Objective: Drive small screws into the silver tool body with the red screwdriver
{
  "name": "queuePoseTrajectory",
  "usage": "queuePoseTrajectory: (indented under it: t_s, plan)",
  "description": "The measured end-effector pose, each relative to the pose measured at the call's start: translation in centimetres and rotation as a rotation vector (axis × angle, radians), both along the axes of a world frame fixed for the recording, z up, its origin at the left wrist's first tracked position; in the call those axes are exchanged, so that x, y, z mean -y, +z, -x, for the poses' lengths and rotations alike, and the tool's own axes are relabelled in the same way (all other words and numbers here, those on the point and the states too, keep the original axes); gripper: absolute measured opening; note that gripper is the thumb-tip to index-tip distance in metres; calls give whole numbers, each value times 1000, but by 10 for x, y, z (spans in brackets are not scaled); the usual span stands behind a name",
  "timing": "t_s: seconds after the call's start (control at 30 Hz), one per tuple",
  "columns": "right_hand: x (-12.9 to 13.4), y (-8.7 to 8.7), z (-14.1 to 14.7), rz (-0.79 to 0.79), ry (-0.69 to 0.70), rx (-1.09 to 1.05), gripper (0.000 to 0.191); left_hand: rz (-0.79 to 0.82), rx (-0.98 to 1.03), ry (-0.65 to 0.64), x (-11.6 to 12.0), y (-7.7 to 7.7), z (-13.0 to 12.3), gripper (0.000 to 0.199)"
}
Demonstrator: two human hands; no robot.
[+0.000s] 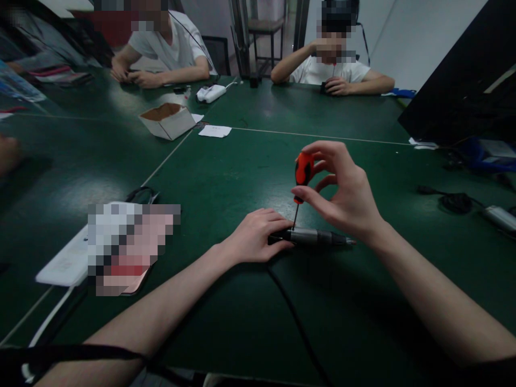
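Observation:
A black and silver pen-shaped tool (pixel 310 236), perhaps a handheld rotary grinder, lies across the green table with its narrow tip to the right. My left hand (pixel 258 236) is closed around its black rear end, pinning it down. In my right hand (pixel 338 188) is a screwdriver (pixel 303 172) with a red and black handle, gripped by the fingertips. It stands nearly upright, and its thin shaft meets the tool's top just beyond my left fingertips. A black cable (pixel 296 314) runs from near my left hand toward the table's front edge.
Left of my forearm lie a white power strip (pixel 60 263) and a pink phone (pixel 139 277). An open cardboard box (pixel 169 126) and paper (pixel 215 131) sit farther back. Two people in white shirts work across the table (pixel 258 150). A cabled adapter (pixel 500 217) lies right.

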State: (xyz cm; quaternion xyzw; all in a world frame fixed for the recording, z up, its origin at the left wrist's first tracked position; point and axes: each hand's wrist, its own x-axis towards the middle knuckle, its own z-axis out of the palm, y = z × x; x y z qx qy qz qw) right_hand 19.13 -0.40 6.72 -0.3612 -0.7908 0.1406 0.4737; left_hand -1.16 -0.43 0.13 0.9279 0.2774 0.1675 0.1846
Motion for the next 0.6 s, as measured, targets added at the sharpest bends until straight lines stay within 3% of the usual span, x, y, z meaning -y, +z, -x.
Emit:
queuePoseTrajectory:
  t_s: [0.23, 0.4, 0.6]
  plan:
    - [-1, -3, 3, 37, -25, -111, 47, -10, -4, 1, 0, 0, 0, 33]
    - [1, 2, 1, -5, -23, 24, 35, -14, 6, -19, -1, -3, 0, 32]
    - [1, 2, 0, -16, -7, 74, 37, -12, -3, -12, 0, -2, 0, 32]
